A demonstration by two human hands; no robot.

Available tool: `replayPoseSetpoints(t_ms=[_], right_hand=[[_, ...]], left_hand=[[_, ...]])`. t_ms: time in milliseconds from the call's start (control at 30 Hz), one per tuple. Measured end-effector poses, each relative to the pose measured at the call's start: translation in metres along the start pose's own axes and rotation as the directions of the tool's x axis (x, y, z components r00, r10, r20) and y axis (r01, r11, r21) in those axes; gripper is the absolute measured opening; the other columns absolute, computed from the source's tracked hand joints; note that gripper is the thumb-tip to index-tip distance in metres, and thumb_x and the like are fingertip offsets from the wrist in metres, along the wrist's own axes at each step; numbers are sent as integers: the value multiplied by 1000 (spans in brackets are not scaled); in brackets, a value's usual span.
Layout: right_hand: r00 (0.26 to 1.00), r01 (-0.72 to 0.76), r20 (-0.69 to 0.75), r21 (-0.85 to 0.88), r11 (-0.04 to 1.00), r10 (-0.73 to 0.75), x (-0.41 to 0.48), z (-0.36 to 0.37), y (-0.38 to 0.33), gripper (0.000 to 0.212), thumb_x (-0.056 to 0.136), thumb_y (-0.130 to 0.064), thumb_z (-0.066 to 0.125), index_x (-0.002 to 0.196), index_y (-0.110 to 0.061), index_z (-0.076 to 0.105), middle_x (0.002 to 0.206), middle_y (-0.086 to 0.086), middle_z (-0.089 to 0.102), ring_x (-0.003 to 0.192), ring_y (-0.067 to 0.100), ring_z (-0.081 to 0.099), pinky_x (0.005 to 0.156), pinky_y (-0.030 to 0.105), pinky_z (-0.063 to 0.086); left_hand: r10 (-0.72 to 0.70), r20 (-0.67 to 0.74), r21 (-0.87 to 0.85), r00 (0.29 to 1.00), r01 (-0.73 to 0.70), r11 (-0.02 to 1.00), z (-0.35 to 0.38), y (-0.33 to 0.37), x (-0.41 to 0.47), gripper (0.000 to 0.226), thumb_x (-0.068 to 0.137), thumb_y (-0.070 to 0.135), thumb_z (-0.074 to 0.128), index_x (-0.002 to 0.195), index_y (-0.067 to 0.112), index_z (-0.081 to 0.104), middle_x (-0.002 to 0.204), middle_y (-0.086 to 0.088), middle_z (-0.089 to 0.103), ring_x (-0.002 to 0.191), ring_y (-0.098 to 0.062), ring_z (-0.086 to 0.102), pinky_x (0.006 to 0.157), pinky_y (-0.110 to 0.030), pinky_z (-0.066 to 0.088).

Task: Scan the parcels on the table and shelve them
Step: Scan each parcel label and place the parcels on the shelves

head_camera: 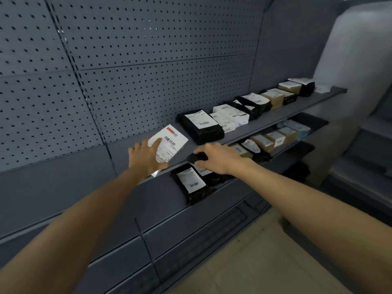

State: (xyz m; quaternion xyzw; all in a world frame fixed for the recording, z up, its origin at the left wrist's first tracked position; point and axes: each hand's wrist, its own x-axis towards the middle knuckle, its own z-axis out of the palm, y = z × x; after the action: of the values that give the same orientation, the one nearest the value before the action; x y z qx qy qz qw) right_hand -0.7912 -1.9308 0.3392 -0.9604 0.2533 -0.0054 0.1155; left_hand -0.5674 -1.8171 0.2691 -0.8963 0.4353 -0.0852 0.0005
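Tan floor seen nearest, grey shelving risen beyond. Lower shelf stocked with black bags and brown boxes, partly hidden behind right hand, whose fingers are curled round black scanner at front edge of upper shelf. White parcel held on upper shelf by left hand, thumb laid on label, fingers wrapped over left edge; label faced up, long axis run near-left to far-right. Black parcel set just beside, further parcels lined rightward; pegboard behind
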Motion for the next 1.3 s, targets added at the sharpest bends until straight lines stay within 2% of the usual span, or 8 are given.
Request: replayPoseSetpoints(t_ms=[300, 467, 600, 800, 867, 1000, 1167, 1300], right_hand=[[996, 90, -4, -9, 996, -90, 128, -33, 69, 50, 97, -45, 57, 144, -30, 48, 148, 3, 48, 131, 28, 48, 98, 40, 43], [994, 104, -45, 77, 992, -101, 165, -48, 113, 47, 96, -41, 60, 141, -28, 53, 141, 4, 54, 124, 28, 53, 94, 39, 46], [986, 164, -33, 77, 983, -162, 191, -52, 133, 44, 95, -38, 61, 138, -28, 56, 134, 5, 59, 117, 27, 57, 86, 35, 45], [949, 313, 18, 90, 946, -316, 216, -53, 135, 48, 93, -41, 63, 139, -29, 56, 138, 4, 58, 119, 30, 57, 98, 42, 48], [922, 382, 31, 91, 920, -386, 219, -55, 135, 47, 94, -39, 64, 138, -27, 57, 137, 4, 58, 119, 28, 57, 96, 41, 48], [840, 537, 27, 98, 838, -542, 225, -60, 128, 43, 95, -37, 64, 135, -25, 59, 131, 6, 61, 114, 27, 59, 89, 39, 49], [718, 687, 48, 108, 718, -694, 223, -40, 92, 45, 96, -40, 62, 138, -26, 57, 134, 4, 61, 116, 27, 59, 90, 39, 50], [594, 782, 108, 156, 604, -797, 194, -16, 39, 43, 97, -38, 61, 138, -27, 57, 134, 4, 61, 113, 28, 60, 87, 38, 51]], left_hand=[[-240, 181, -160, 954, 270, 950, 18, 39, 116, 90, 81, 74, 56, 152, 30, 22, 146, -17, 36, 132, -41, 38, 107, -51, 32], [-301, 338, -251, 892, 393, 885, 25, 66, 168, 104, 74, 85, 50, 155, 29, 14, 152, -19, 25, 137, -42, 33, 108, -53, 32], [-295, 360, -265, 885, 400, 877, 25, 77, 184, 99, 79, 81, 44, 156, 26, 14, 157, -22, 15, 136, -45, 36, 110, -54, 34], [-259, 290, -350, 921, 354, 868, 16, 74, 166, 81, 91, 58, 55, 154, 19, 23, 155, -18, 25, 139, -37, 35, 111, -49, 34], [-257, 262, -325, 930, 335, 884, 11, 75, 153, 79, 93, 57, 55, 155, 21, 21, 158, -12, 24, 141, -33, 33, 112, -52, 34], [-355, 175, -101, 918, 375, 921, -3, 78, 124, 74, 94, 59, 50, 155, 30, 20, 156, -3, 33, 138, -30, 39, 106, -52, 38], [-534, 72, -4, 842, 536, 844, -1, 71, 42, 65, 96, 50, 54, 152, 28, 29, 152, -2, 38, 139, -28, 34, 106, -45, 36], [-673, -5, 28, 739, 673, 739, -1, 53, -59, 60, 94, 41, 60, 148, 28, 39, 149, -2, 43, 138, -27, 35, 106, -43, 36]])
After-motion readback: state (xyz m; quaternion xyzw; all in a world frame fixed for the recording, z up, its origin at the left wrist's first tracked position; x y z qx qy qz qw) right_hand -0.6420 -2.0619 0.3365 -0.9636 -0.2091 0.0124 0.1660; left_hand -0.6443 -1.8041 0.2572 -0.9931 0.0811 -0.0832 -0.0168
